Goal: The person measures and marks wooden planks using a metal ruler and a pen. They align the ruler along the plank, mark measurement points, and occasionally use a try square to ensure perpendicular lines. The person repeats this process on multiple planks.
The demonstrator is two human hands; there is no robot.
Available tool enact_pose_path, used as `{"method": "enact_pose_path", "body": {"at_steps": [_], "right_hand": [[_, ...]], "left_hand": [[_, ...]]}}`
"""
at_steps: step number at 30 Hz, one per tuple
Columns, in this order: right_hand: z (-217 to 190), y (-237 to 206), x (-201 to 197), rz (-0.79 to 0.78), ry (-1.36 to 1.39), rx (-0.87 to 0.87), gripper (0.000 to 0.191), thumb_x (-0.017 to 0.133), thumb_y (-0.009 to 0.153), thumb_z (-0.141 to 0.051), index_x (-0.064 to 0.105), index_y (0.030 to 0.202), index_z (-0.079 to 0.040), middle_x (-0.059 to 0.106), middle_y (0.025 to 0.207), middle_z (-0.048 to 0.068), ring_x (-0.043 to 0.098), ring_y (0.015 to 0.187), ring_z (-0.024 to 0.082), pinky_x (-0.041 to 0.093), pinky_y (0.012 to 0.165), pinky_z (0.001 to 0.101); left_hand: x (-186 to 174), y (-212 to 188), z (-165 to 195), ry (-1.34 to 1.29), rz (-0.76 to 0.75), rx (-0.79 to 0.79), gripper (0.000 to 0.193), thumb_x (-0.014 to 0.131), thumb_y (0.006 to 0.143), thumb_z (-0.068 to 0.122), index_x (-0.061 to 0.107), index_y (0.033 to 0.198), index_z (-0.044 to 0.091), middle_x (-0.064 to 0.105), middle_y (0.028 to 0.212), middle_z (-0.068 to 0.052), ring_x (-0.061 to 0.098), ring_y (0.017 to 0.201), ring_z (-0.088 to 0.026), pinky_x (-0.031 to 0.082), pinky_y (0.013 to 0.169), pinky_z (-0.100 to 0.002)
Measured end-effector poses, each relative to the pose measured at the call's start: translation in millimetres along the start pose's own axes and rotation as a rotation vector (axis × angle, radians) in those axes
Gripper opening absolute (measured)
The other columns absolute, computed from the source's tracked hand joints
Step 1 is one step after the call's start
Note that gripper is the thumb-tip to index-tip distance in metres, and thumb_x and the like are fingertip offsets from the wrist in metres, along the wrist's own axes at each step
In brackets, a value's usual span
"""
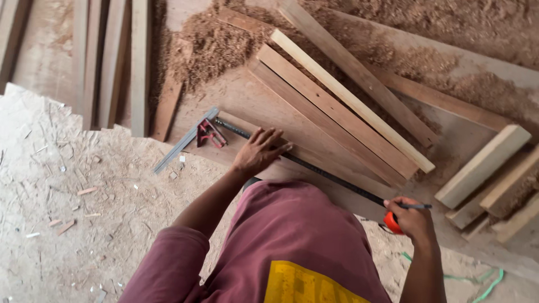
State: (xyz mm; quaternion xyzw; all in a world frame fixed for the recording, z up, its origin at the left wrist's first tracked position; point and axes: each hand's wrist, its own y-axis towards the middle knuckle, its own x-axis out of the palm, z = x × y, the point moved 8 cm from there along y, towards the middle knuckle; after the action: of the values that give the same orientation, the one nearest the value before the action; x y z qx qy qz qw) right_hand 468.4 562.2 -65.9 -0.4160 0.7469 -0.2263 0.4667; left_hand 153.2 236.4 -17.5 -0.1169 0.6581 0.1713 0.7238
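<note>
The left arm reaches forward from a maroon sleeve, bent slightly at the elbow, and the left hand lies palm down with fingers spread open, pressing flat on a wide reddish-brown board that rests on the sawdust-covered floor. Under its fingertips runs a dark tape measure blade, stretched in a long diagonal line across the board from upper left to lower right. The right arm comes up from the lower edge of the view, wrist bent inward, and the right hand is closed around the orange tape measure case at the blade's near end; the same hand also pinches a dark pencil that sticks out to the right between its fingers. At the far end of the blade, just left of the open hand, a combination square with a red head and a grey steel rule lies across the board's corner. Beyond the board, several long planed slats, one pale and the others reddish, lie side by side at an angle, touching one another. Short pale blocks sit well to the right. A yellow rectangular patch shows on the maroon garment at the bottom of the view.
</note>
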Motion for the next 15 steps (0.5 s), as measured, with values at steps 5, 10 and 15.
{"method": "enact_pose_path", "body": {"at_steps": [5,10,15], "right_hand": [[-2.8,-1.8,1.6,-0.036,0.072,-0.04,0.025,0.075,0.089,-0.025,0.078,0.09,0.0,0.073,0.073,0.01,0.064,0.064,0.017,0.05,0.063,0.0331],[-2.9,-4.4,5.1,-0.023,0.063,0.05,0.024,0.076,0.09,-0.025,0.077,0.096,-0.002,0.072,0.075,0.011,0.064,0.064,0.02,0.049,0.062,0.0347],[-4.4,-2.0,11.2,-0.062,0.126,0.026,0.025,0.075,0.09,-0.024,0.076,0.094,0.001,0.074,0.075,0.011,0.066,0.064,0.019,0.052,0.063,0.034]], "left_hand": [[26.6,-1.4,-7.9,-0.141,-0.099,0.039,0.054,0.056,0.102,0.021,0.047,0.155,0.031,0.049,0.156,-0.01,0.044,0.146,-0.031,0.03,0.124,-0.052],[21.9,-4.1,-19.6,-0.099,-0.093,0.018,0.051,0.056,0.095,0.025,0.052,0.146,0.034,0.052,0.15,-0.005,0.047,0.137,-0.028,0.03,0.114,-0.057],[19.5,-5.2,-26.1,-0.061,-0.157,0.014,0.042,0.055,0.102,0.018,0.058,0.142,0.032,0.053,0.155,0.001,0.048,0.144,-0.022,0.036,0.122,-0.045]]}}
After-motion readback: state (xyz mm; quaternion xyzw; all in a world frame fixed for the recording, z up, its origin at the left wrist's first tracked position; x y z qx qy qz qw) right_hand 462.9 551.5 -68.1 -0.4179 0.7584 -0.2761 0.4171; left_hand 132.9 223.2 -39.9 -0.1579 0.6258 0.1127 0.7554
